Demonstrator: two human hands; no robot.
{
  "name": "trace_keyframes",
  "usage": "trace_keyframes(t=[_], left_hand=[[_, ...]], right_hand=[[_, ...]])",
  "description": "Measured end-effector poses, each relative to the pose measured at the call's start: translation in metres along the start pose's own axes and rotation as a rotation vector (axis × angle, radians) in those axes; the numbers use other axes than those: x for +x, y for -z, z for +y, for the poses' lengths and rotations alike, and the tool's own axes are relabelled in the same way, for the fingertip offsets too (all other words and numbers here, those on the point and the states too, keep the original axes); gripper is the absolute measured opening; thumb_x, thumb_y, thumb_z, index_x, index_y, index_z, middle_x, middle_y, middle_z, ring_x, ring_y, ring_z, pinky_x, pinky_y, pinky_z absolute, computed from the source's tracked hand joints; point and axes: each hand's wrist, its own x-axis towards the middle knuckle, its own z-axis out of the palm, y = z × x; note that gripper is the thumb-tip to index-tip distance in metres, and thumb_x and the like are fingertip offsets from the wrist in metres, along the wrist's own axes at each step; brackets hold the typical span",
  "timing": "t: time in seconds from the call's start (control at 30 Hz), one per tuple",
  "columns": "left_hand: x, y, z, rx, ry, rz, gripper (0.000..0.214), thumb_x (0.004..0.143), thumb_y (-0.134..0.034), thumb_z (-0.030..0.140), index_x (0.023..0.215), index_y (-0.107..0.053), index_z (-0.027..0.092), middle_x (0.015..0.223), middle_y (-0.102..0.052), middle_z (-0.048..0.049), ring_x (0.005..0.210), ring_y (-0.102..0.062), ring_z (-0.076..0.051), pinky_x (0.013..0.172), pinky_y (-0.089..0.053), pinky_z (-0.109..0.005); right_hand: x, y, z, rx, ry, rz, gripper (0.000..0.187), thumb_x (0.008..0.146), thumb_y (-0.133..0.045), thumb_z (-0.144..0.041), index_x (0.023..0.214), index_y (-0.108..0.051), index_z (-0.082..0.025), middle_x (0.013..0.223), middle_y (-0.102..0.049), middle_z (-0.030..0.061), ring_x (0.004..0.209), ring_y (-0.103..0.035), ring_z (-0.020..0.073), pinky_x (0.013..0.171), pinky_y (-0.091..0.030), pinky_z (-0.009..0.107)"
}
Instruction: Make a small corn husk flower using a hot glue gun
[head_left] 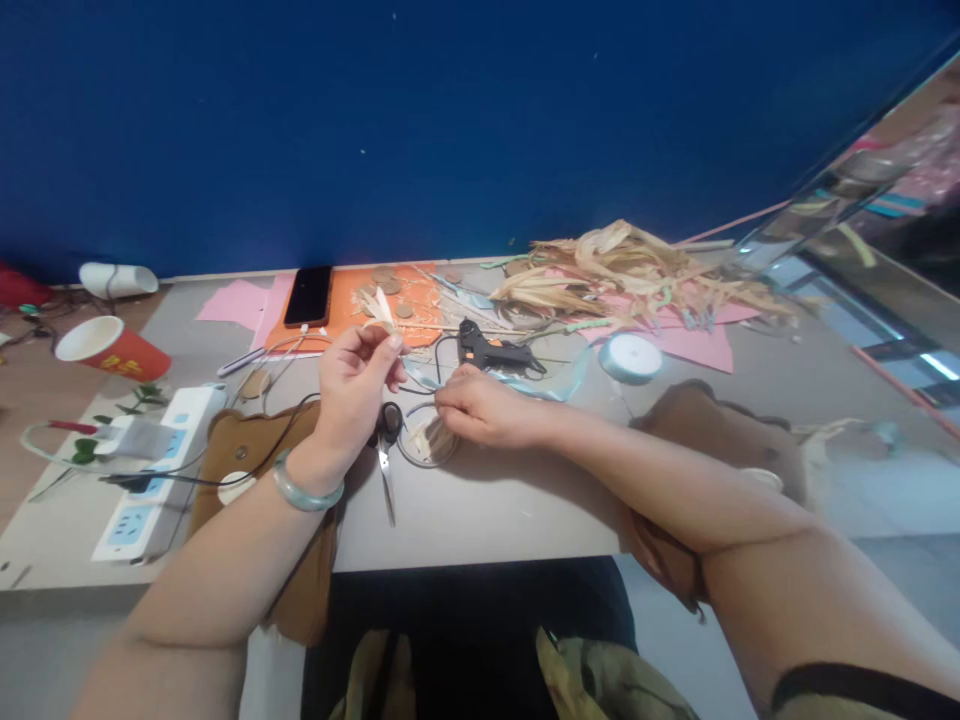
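Head view: the left hand [355, 376] is pinching a pale husk [381, 306] pointing away; the right hand [486, 408], its hold hidden, is curling nearer the ring [427, 466].

- Beyond both the left hand [356, 375] and the right hand [487, 405], a deep blue wall [465, 120] with a few pale specks.
- Under them, a pale grey table [517, 515], softly lit.
- Far left of the left hand, a brown surface [26, 420] meeting the table's side.
- Far right of the right hand, bluish panes [802, 290] with dark bars; window or reflection, unclear.
- Farther right, a bright light streak [941, 366].
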Motion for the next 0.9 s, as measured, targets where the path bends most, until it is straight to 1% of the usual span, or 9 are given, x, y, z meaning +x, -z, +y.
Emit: trace_keyframes(t=[0.1,0.17,0.23,0.37,0.47,0.57,0.67,0.77,0.9], left_hand=[[0.000,0.000,0.000,0.006,-0.001,0.002,0.017,0.079,-0.069,0.029,0.076,-0.057,0.017,0.070,-0.064,0.0005,0.049,-0.054,-0.006,0.042,-0.042,-0.017],[0.001,0.000,0.000,0.003,-0.002,0.004,0.017,0.079,-0.069,0.029,0.076,-0.057,0.017,0.070,-0.064,0.0006,0.048,-0.054,-0.006,0.042,-0.041,-0.017],[0.001,0.001,-0.001,-0.003,-0.006,0.002,0.018,0.079,-0.070,0.029,0.076,-0.057,0.017,0.070,-0.064,0.0006,0.048,-0.054,-0.006,0.042,-0.041,-0.017],[0.001,0.001,-0.002,-0.009,-0.012,-0.004,0.018,0.079,-0.070,0.029,0.076,-0.057,0.017,0.070,-0.064,0.0006,0.048,-0.054,-0.006,0.041,-0.041,-0.017],[0.001,0.001,-0.002,0.007,-0.004,0.001,0.018,0.079,-0.070,0.029,0.076,-0.057,0.017,0.070,-0.063,0.0010,0.048,-0.054,-0.006,0.041,-0.041,-0.017],[0.001,0.001,-0.001,0.019,-0.004,0.001,0.018,0.079,-0.070,0.029,0.076,-0.057,0.017,0.069,-0.063,0.0012,0.048,-0.054,-0.006,0.042,-0.041,-0.017],[0.001,0.000,-0.001,0.021,-0.007,0.001,0.019,0.078,-0.070,0.029,0.075,-0.057,0.017,0.069,-0.063,0.0015,0.048,-0.054,-0.006,0.042,-0.041,-0.017],[0.001,0.000,-0.001,0.022,-0.008,0.004,0.018,0.079,-0.070,0.029,0.075,-0.056,0.017,0.069,-0.063,0.0014,0.048,-0.054,-0.006,0.042,-0.041,-0.017],[0.002,0.000,-0.001,0.015,-0.007,0.013,0.017,0.079,-0.070,0.028,0.076,-0.056,0.017,0.069,-0.064,0.0009,0.048,-0.054,-0.006,0.043,-0.042,-0.018]], right_hand=[[0.000,-0.002,-0.001,0.051,0.045,-0.008,0.033,0.095,-0.040,-0.022,0.070,-0.061,-0.014,0.064,-0.062,0.0028,0.063,-0.050,0.0125,0.082,-0.034,0.031],[-0.001,-0.002,0.001,0.109,0.099,0.014,0.025,0.093,-0.046,-0.021,0.086,-0.068,-0.013,0.080,-0.071,0.0061,0.075,-0.058,0.0140,0.087,-0.033,0.033],[-0.001,-0.002,0.005,0.183,0.137,0.064,0.018,0.090,-0.054,-0.019,0.094,-0.071,-0.015,0.091,-0.074,0.0067,0.083,-0.062,0.0153,0.090,-0.033,0.033],[-0.002,0.001,0.007,0.354,0.141,0.135,0.011,0.084,-0.065,-0.023,0.082,-0.073,-0.015,0.082,-0.075,0.0064,0.078,-0.065,0.0152,0.085,-0.038,0.031],[-0.003,0.003,0.002,0.413,0.133,0.112,0.014,0.083,-0.066,-0.025,0.076,-0.070,-0.014,0.076,-0.073,0.0050,0.072,-0.063,0.0137,0.083,-0.040,0.029],[-0.003,0.002,-0.003,0.379,0.124,0.030,0.024,0.093,-0.050,-0.026,0.077,-0.063,-0.014,0.073,-0.068,0.0032,0.071,-0.057,0.0126,0.081,-0.039,0.029],[0.000,-0.004,-0.005,0.260,0.110,0.004,0.033,0.097,-0.034,-0.022,0.072,-0.054,-0.015,0.066,-0.057,0.0010,0.065,-0.045,0.0128,0.076,-0.037,0.029],[0.003,-0.013,-0.002,0.153,0.111,0.046,0.037,0.097,-0.033,-0.023,0.065,-0.051,-0.016,0.058,-0.049,-0.0016,0.058,-0.037,0.0117,0.078,-0.035,0.031],[0.005,-0.018,0.003,0.067,0.140,0.103,0.029,0.094,-0.046,-0.028,0.076,-0.063,-0.015,0.067,-0.061,0.0022,0.067,-0.048,0.0134,0.086,-0.030,0.034]])
